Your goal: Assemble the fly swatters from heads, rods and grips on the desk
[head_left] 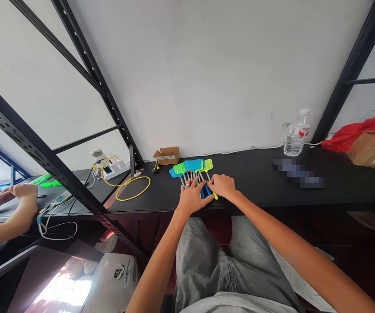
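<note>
Grey trousers [203, 261] face a black tabletop [255, 187]. Near its front edge, the left hand [192, 195] lays loosely spread fingers over fanned paddles [194, 165]; the right hand [221, 186] curls there. I cannot tell either's grip. Uneven pressure could scatter the paddles. Black racking [84, 53] stands by a white wall [223, 65].

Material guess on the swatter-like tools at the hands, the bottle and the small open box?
Swatter-like tools: heads probably plastic, given their bright, even blue and green; grey shafts could be metal or plastic, can't tell.
Bottle: likely clear, glossy plastic; see-through with ridged walls.
Small open box: looks like matte cardboard; plain brown, folded flaps.
</note>
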`<state>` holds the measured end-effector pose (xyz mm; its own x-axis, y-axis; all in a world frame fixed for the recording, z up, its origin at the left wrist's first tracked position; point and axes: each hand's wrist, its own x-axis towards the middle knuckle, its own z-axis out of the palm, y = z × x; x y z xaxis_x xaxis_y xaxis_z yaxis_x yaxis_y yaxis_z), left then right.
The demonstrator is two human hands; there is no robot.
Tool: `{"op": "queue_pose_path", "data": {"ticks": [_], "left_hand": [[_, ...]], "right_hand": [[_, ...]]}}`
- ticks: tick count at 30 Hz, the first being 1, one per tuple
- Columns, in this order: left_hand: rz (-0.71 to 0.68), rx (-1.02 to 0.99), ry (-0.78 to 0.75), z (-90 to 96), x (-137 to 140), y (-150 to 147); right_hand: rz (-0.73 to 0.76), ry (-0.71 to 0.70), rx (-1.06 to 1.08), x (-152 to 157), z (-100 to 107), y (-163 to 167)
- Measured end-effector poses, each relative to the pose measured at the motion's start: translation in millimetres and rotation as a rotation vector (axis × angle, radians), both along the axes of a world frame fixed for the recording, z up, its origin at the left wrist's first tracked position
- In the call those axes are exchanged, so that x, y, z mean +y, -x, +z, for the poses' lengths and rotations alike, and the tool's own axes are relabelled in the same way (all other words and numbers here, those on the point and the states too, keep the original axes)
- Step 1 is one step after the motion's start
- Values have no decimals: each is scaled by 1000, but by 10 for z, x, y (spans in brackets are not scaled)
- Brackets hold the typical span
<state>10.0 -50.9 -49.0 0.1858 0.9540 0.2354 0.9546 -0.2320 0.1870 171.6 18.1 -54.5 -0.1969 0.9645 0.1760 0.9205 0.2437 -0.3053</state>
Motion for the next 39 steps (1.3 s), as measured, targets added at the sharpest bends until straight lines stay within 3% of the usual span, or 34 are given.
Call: {"op": "queue_pose_path", "data": {"ticks": [6,14,19,24,27,30,32,35,39], "left_hand": [[-39,25,7,-22,77,-67],[-32,36,-25,4,30,141],[-23,81,-37,75,4,334],[44,148,-52,163,51,464],[74,117,-143,210,102,332],[-7,-1,-206,236,170,5],[-63,-43,-183,229,229,-245],[-34,-29,-137,176,322,-517],[45,10,-117,77,388,-579]], "right_hand": [[-25,59,-15,63,42,76],[-88,47,13,204,13,-386],[18,183,366,316,11,-679],[130,335,857,331,-45,-730],[204,402,1086,312,-53,-631],[235,427,1228,290,-31,-508],[269,441,1284,283,-18,-459],[339,472,1323,304,-30,-471],[308,514,1501,391,-83,-571]]}}
